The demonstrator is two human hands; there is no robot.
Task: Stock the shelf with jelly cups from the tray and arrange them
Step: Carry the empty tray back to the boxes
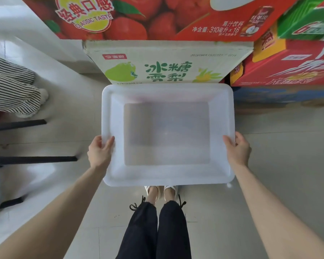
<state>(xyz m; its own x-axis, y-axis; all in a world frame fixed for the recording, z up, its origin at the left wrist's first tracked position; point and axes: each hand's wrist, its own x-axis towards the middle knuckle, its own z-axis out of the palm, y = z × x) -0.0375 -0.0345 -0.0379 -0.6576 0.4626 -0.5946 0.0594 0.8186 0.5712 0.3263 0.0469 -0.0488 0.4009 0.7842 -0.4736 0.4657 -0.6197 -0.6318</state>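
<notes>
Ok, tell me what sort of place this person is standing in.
Probably a shop floor or stockroom. A red apple-drink carton sits stacked over a pear-drink carton, with more red cartons to the right, and the left hand and right hand grip an empty plastic tray.

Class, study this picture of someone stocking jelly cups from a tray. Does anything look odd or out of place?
Yes: the tray, gripped at its sides by the left hand and right hand, holds no jelly cups at all. Nothing looks spilled or broken.
</notes>
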